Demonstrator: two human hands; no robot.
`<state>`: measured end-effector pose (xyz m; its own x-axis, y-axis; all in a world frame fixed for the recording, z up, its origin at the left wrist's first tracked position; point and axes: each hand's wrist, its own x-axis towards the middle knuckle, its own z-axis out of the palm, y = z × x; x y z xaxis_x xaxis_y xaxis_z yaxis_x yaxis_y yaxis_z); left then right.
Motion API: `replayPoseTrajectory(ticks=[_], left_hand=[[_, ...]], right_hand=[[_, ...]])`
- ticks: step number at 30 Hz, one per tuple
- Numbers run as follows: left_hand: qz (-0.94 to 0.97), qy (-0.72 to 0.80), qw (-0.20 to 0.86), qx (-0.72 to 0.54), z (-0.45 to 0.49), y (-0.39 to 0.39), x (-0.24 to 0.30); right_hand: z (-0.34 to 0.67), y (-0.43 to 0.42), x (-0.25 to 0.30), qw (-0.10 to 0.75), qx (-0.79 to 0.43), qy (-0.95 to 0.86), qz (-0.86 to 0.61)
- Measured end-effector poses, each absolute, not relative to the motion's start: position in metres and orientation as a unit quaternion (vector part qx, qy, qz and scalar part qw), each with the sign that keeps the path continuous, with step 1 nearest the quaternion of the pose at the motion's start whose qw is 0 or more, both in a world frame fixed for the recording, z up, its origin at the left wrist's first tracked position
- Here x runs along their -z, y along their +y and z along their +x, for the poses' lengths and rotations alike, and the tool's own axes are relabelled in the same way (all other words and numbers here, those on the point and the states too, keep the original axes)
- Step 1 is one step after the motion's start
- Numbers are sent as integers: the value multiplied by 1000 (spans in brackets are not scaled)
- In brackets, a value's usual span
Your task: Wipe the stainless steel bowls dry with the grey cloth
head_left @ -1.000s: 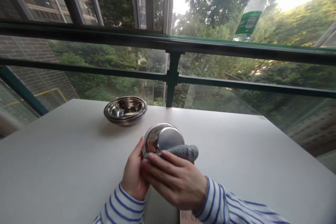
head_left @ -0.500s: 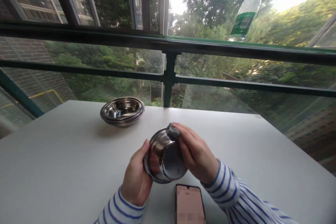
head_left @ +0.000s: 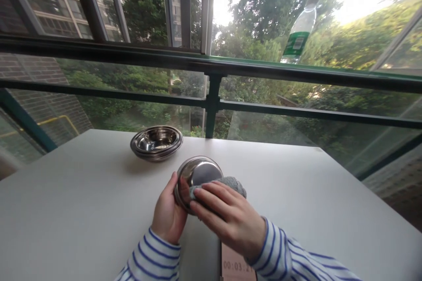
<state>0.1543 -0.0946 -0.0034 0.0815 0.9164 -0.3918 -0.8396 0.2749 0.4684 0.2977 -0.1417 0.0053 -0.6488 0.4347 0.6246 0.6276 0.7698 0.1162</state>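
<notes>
- My left hand (head_left: 168,213) curls round a steel bowl (head_left: 198,172), holding it tilted with its underside up, above the near middle of the table.
- My right hand (head_left: 227,218), fingers spread, presses a grey cloth (head_left: 231,182) to that underside: I am wiping 1 bowl.
- Nested steel bowls (head_left: 156,143) sit well apart, far left on the white table (head_left: 72,197); a phone (head_left: 238,263) lies near me, below my right hand.
- I judge the next move calls for working the cloth round the curve.
</notes>
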Motion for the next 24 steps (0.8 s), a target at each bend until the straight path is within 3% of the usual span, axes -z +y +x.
replayPoseTrajectory(ticks=[4, 9, 17, 24], left_hand=[[183, 321, 725, -582, 158, -99, -1], [317, 346, 668, -578, 161, -104, 8], [542, 426, 546, -476, 173, -105, 7], [688, 427, 414, -415, 192, -96, 0]], right_hand=[[325, -151, -9, 312, 129, -872, -354], [368, -162, 8, 417, 54, -802, -425], [394, -161, 30, 545, 33, -689, -477], [400, -158, 27, 669, -164, -490, -534]])
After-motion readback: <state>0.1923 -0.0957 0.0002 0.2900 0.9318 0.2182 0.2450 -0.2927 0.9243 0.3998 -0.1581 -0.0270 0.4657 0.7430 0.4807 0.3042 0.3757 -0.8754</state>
